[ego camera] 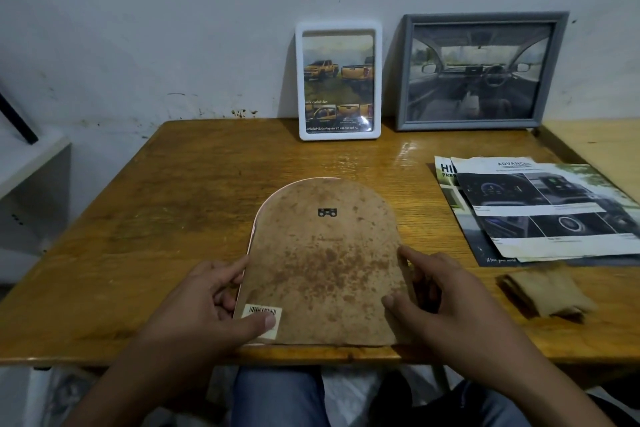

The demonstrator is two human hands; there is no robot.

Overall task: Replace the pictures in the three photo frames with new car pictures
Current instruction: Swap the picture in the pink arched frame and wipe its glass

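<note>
head view, down over table (173, 184)

Wooden table (173, 184): arched frame (322, 263) face-down, car brochures (540, 211), folded cloth (547, 291), two upright frames.
</note>
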